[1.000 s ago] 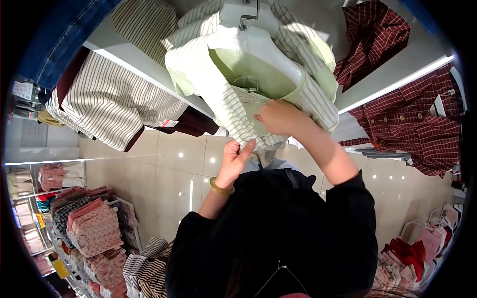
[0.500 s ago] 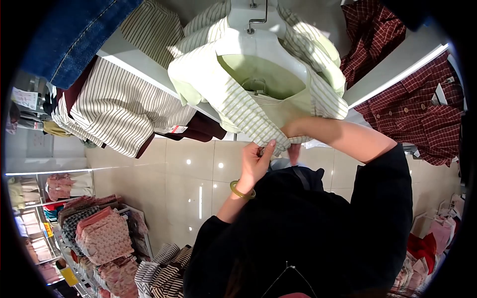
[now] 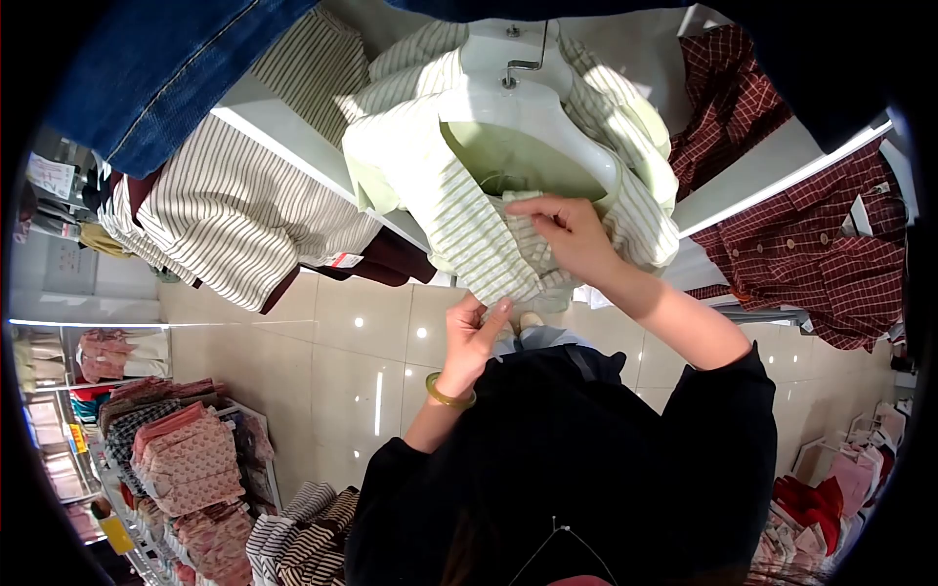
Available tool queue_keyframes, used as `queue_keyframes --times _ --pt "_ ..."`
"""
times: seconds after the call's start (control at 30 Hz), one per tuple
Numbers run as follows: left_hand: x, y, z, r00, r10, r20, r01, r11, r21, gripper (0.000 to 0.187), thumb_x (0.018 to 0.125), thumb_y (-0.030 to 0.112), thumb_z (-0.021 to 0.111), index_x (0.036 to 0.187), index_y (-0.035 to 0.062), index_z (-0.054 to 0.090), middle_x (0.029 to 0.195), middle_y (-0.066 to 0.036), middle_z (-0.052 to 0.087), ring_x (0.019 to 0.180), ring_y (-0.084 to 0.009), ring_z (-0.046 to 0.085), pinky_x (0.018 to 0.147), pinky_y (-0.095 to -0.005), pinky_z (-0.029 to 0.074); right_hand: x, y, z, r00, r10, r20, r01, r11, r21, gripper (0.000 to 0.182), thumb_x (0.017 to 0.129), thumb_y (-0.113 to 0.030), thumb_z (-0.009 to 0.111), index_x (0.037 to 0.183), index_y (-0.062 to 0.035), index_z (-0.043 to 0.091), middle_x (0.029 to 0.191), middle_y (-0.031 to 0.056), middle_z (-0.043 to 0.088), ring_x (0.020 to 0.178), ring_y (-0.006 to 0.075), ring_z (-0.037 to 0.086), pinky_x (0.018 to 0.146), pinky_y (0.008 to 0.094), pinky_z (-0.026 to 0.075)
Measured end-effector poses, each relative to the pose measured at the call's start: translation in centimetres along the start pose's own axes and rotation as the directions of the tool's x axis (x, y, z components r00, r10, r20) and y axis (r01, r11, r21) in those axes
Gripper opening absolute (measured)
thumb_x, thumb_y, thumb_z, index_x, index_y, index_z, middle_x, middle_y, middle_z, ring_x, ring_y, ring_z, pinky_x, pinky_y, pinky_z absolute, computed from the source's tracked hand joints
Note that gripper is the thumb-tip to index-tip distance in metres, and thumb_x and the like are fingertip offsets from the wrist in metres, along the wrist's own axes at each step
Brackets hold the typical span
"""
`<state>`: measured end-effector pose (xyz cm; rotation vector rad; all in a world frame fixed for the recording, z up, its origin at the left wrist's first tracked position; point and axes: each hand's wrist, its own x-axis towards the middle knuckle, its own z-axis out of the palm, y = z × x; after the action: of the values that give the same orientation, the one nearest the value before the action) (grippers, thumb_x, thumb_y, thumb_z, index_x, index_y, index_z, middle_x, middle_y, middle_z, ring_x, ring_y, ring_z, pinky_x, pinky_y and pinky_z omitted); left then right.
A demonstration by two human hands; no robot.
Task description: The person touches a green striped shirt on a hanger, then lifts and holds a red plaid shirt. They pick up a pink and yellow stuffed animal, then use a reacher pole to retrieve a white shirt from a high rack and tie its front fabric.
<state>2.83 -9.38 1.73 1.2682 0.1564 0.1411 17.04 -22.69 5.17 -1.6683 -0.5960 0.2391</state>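
A pale green and white striped shirt is on a white hanger with a metal hook. Its front is parted, and the plain green inside shows at the neck. Low on the garment, my left hand, a bangle round its wrist, pinches the striped front edge between thumb and fingers. My right hand is higher, over the neck opening, its bent fingers closed on a striped part of the same shirt. The right fingertips partly hide what they grip.
White shelf rails run either side. Striped tops hang left, dark red checked shirts right. Denim juts in at upper left. Below, pink clothes are stacked beside the tiled floor.
My right hand has come up from the shirt's lower front to its neck opening. The left hand keeps hold of the striped edge, slightly lower and further left.
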Motion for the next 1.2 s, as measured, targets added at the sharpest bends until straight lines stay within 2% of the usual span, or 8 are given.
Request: queue_keyframes --times 0.27,0.57,0.63,0.77,0.83,0.9,1.03,1.2 --pt "0.4 0.7 -0.6 0.999 -0.046 0.005 0.046 0.994 -0.094 0.006 0.087 0.005 0.054 0.087 0.0021 0.059 0.061 0.004 0.046 0.047 -0.0005 0.026 0.042 -0.0189 0.019 0.5 -6.1 -0.9 0.967 -0.207 -0.146 0.194 0.976 -0.096 0.037 0.080 0.011 0.043 0.107 -0.0054 0.062 0.082 0.0024 0.056 0.064 0.0050 0.042 0.058 0.0170 0.032" --pt "1.1 0.4 -0.3 0.991 0.133 0.034 -0.134 0.990 0.037 0.005 0.085 0.003 0.055 0.083 0.0009 0.060 0.080 -0.004 0.058 0.059 -0.0041 0.041 0.053 -0.0183 0.032 1.0 -9.1 -0.5 0.860 -0.488 -0.146 0.364 0.790 -0.494 0.039 0.072 0.007 0.049 0.106 -0.0070 0.062 0.076 0.0051 0.050 0.059 0.0139 0.049 0.052 0.0227 0.038" --pt "0.9 0.3 -0.9 0.998 0.054 0.045 -0.055 0.998 0.022 0.007 0.086 0.004 0.053 0.087 -0.0004 0.059 0.085 -0.005 0.059 0.073 -0.0086 0.048 0.063 -0.0217 0.038 1.0 -7.9 0.1 0.580 -0.783 0.226 0.654 0.281 -0.702 0.031 0.072 -0.008 0.052 0.102 -0.0035 0.061 0.084 0.0035 0.053 0.073 0.0163 0.053 0.065 0.0286 0.044" --pt "-0.2 -1.9 -2.1 0.986 -0.150 -0.074 0.105 0.899 -0.425 0.021 0.092 0.018 0.048 0.099 -0.0001 0.056 0.095 -0.007 0.058 0.092 -0.0156 0.053 0.076 -0.0282 0.045 -2.5 -3.5 3.1 0.211 -0.622 0.754 0.951 -0.046 -0.305 0.025 0.074 -0.020 0.051 0.091 -0.0052 0.062 0.109 0.0041 0.053 0.101 0.0209 0.049 0.088 0.0361 0.040" --pt "1.2 -2.0 -3.5 0.973 0.171 0.157 -0.178 0.984 0.027 0.053 0.094 0.043 0.032 0.115 -0.0023 0.048 0.112 -0.010 0.053 0.097 -0.0178 0.052 0.082 -0.0284 0.044 -3.8 -0.1 3.8 0.217 -0.540 0.813 0.953 -0.062 -0.295 0.022 0.075 -0.019 0.052 0.088 -0.0054 0.063 0.114 0.0051 0.051 0.108 0.0224 0.046 0.092 0.0387 0.038" --pt "3.2 -5.3 -6.3 0.903 -0.229 0.363 0.394 0.779 -0.488 0.059 0.095 0.047 0.025 0.117 -0.0037 0.046 0.115 -0.011 0.052 0.096 -0.0184 0.054 0.082 -0.0280 0.045 -4.8 2.6 4.0 0.219 -0.448 0.867 0.956 -0.081 -0.283 0.021 0.076 -0.019 0.052 0.086 -0.0055 0.064 0.120 0.0062 0.049 0.115 0.0239 0.042 0.096 0.0413 0.035" --pt "3.3 -6.5 -5.6 0.890 -0.274 0.365 0.444 0.707 -0.551 0.059 0.094 0.048 0.022 0.119 -0.0007 0.046 0.113 -0.010 0.051 0.091 -0.0171 0.054 0.078 -0.0267 0.045 -6.2 4.9 3.9 0.313 -0.379 0.871 0.944 0.021 -0.330 0.020 0.077 -0.020 0.052 0.083 -0.0078 0.066 0.123 0.0081 0.049 0.120 0.0253 0.039 0.101 0.0430 0.030" --pt "3.7 -7.4 -5.4 0.905 -0.262 0.335 0.372 0.870 -0.325 0.028 0.085 0.004 0.055 0.112 0.0013 0.050 0.090 0.001 0.056 0.081 -0.0064 0.051 0.072 -0.0208 0.042 -7.5 6.4 4.0 0.434 -0.473 0.766 0.898 0.293 -0.328 0.013 0.070 -0.013 0.056 0.077 -0.0060 0.063 0.106 0.0095 0.057 0.110 0.0246 0.048 0.098 0.0399 0.035"
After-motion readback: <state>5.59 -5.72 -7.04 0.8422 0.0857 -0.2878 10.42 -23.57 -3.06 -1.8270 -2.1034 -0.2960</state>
